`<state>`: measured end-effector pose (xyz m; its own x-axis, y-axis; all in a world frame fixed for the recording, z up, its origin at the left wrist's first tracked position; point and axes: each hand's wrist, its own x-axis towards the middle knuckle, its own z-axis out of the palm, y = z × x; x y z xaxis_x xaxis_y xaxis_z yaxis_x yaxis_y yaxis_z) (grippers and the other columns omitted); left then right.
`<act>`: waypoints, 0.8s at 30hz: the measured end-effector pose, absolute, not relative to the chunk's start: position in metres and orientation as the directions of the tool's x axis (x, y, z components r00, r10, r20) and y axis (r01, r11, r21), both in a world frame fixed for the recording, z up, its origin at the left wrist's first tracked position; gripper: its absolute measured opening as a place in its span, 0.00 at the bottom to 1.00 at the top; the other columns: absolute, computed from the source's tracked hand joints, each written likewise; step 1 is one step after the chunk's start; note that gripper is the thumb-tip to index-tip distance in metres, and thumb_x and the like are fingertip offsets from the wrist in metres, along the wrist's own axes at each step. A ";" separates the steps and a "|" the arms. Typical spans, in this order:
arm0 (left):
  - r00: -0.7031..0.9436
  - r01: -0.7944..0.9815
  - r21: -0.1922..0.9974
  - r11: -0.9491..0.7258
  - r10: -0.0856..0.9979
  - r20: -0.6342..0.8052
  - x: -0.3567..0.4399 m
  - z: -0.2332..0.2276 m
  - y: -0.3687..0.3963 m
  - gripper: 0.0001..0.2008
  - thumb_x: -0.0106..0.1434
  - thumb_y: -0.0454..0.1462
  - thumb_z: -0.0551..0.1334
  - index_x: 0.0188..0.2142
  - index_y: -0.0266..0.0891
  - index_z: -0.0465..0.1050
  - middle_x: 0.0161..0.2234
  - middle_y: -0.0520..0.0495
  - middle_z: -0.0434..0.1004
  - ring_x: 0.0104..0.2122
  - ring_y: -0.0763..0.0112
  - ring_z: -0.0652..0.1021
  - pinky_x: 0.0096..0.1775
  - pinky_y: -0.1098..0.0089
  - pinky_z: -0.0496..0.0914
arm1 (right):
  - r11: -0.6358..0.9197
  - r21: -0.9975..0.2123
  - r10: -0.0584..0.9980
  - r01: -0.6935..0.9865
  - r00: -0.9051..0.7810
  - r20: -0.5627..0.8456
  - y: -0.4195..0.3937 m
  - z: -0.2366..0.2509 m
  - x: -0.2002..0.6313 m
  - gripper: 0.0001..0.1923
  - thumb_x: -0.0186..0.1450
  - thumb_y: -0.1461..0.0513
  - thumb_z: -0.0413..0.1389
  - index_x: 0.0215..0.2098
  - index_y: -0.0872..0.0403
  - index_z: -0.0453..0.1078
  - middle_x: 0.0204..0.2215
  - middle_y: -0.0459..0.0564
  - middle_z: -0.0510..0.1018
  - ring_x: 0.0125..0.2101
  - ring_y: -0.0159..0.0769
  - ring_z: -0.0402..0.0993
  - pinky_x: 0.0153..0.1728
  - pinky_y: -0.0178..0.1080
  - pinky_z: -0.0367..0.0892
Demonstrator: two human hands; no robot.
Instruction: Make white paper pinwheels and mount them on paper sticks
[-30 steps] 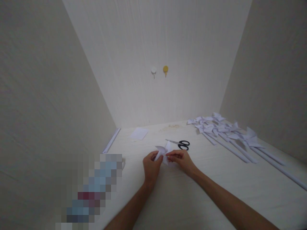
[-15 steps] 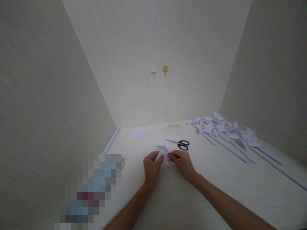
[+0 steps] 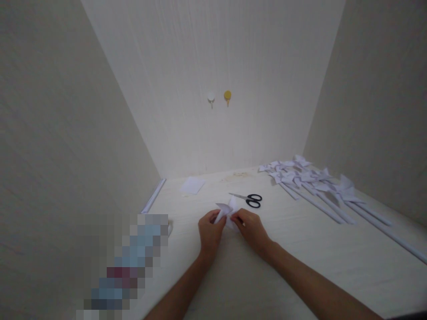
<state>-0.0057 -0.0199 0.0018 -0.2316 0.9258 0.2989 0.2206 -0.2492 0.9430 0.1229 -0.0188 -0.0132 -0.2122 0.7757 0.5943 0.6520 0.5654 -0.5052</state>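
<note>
A small folded white paper piece [image 3: 227, 210] sits low over the pale table [image 3: 293, 262], pinched from both sides. My left hand [image 3: 211, 232] grips its left flaps with fingers curled. My right hand [image 3: 251, 227] pinches its right side, fingertips meeting the left hand's at the paper's centre. Part of the paper is hidden under my fingers. Black-handled scissors [image 3: 248, 199] lie on the table just beyond my right hand.
Several finished white paper pinwheels on long white sticks [image 3: 316, 189] lie in a row at the right. A flat white paper sheet [image 3: 192, 185] lies at the back left. Two round hooks, white [image 3: 211, 98] and yellow [image 3: 227, 96], hang on the back wall. Walls enclose three sides.
My hands stay on the paper; the right hand's fingers have shifted slightly lower over it. The view has drifted a little.
</note>
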 end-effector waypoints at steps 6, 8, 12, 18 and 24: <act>-0.232 0.229 0.943 -0.242 0.927 0.294 -0.005 0.001 -0.019 0.09 0.42 0.32 0.61 0.26 0.33 0.73 0.26 0.47 0.77 0.27 0.67 0.75 0.31 0.71 0.68 | 0.515 -0.480 0.809 0.710 -0.219 0.545 -0.017 -0.013 0.123 0.12 0.61 0.62 0.45 0.23 0.56 0.65 0.22 0.49 0.71 0.24 0.33 0.66 0.26 0.33 0.59; -0.240 0.229 0.944 -0.238 0.926 0.292 -0.005 0.001 -0.020 0.09 0.42 0.32 0.61 0.27 0.33 0.73 0.26 0.46 0.77 0.28 0.67 0.75 0.32 0.71 0.68 | 0.488 -0.491 0.822 0.722 -0.192 0.536 -0.017 -0.013 0.122 0.12 0.60 0.62 0.46 0.22 0.56 0.64 0.21 0.48 0.70 0.23 0.32 0.65 0.25 0.33 0.58; -0.223 0.220 0.942 -0.255 0.926 0.303 -0.005 0.002 -0.020 0.09 0.42 0.32 0.61 0.27 0.33 0.73 0.26 0.46 0.77 0.28 0.67 0.75 0.32 0.70 0.69 | 0.488 -0.557 0.830 0.672 -0.160 0.534 -0.017 -0.012 0.122 0.10 0.59 0.62 0.48 0.21 0.56 0.64 0.20 0.47 0.70 0.22 0.31 0.64 0.24 0.32 0.57; -0.237 0.207 0.948 -0.241 0.928 0.287 -0.006 0.003 -0.019 0.09 0.42 0.32 0.61 0.26 0.33 0.73 0.26 0.46 0.77 0.28 0.66 0.75 0.32 0.70 0.69 | 0.501 -0.588 0.825 0.635 -0.146 0.546 -0.015 -0.013 0.123 0.10 0.59 0.63 0.47 0.22 0.56 0.63 0.20 0.47 0.69 0.23 0.31 0.63 0.25 0.32 0.56; -0.262 0.132 0.969 -0.209 0.935 0.238 -0.007 0.001 -0.016 0.09 0.41 0.32 0.62 0.26 0.33 0.73 0.26 0.46 0.77 0.28 0.66 0.76 0.31 0.70 0.69 | 0.463 -0.644 0.844 0.609 -0.082 0.530 -0.013 -0.012 0.124 0.12 0.59 0.62 0.46 0.19 0.55 0.61 0.17 0.45 0.66 0.20 0.30 0.60 0.21 0.31 0.54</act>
